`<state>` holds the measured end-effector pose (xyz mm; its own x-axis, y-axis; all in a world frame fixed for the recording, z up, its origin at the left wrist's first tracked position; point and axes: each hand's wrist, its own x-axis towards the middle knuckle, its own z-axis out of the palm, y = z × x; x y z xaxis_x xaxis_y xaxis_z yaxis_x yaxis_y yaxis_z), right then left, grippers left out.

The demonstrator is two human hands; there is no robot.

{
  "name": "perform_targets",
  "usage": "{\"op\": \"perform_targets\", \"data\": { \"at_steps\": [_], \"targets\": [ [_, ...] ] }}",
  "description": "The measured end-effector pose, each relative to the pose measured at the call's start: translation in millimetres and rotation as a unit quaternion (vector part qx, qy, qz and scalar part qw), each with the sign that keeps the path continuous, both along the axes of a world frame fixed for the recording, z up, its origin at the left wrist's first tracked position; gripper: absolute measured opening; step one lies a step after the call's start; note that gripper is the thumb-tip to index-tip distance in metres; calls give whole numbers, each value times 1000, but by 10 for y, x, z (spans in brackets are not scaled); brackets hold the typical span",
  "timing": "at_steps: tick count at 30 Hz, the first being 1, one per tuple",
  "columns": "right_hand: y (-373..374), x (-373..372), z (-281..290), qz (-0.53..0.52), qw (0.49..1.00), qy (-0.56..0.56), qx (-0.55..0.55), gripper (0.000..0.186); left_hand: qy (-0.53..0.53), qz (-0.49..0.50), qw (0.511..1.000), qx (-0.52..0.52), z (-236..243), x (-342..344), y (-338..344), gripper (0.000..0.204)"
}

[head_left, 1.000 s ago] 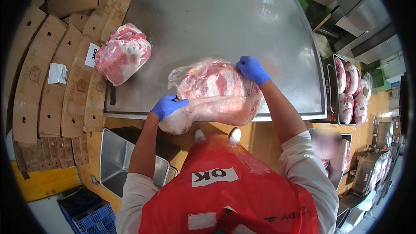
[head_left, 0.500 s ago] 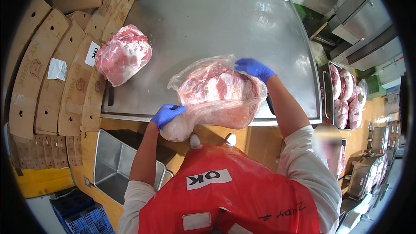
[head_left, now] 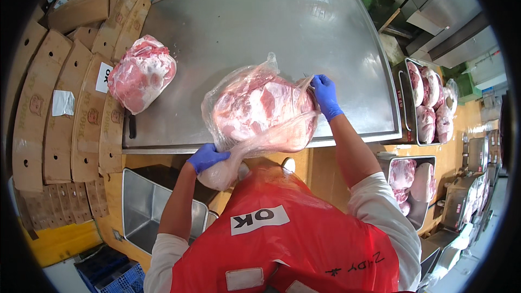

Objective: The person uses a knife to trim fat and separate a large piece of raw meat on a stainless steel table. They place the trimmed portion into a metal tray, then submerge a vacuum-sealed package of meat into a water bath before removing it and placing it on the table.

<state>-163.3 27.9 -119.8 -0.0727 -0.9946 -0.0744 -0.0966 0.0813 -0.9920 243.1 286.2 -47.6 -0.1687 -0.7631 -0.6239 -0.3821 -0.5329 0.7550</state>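
A large cut of raw pork point(head_left: 252, 108) lies at the near edge of the steel table, partly covered by a loose clear plastic bag point(head_left: 209, 106). My right hand point(head_left: 326, 97), in a blue glove, is closed on the bag's plastic at the cut's right side. My blue-gloved left hand point(head_left: 208, 157) grips bunched plastic near the narrow end of the cut, which hangs past the table edge. A second piece of raw pork point(head_left: 142, 75), without a bag, rests at the table's left side, apart from both hands.
The steel table point(head_left: 217, 30) spreads ahead of me. Cardboard boxes point(head_left: 58, 114) line its left side. A black-handled knife point(head_left: 132, 126) lies by the left edge. An empty steel bin point(head_left: 144, 206) stands below left. Steel tubs of meat point(head_left: 404, 100) point(head_left: 418, 222) stand at right.
My right hand has drawn the plastic up and slightly left. The bag has shifted around the pork, and the narrow end hangs a little lower. The head view has shifted slightly.
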Motion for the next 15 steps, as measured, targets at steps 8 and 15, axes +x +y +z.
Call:
{"op": "perform_targets", "data": {
  "at_steps": [8, 15],
  "targets": [
    [299, -169, 230, 59, 959, 273, -58, 21, 119, 146, 981, 45, -219, -53, -79, 41],
    [813, -1511, -341, -37, 958, 269, 99, 38, 133, 115, 984, 42, -353, -167, -68, 39]
  ]
}}
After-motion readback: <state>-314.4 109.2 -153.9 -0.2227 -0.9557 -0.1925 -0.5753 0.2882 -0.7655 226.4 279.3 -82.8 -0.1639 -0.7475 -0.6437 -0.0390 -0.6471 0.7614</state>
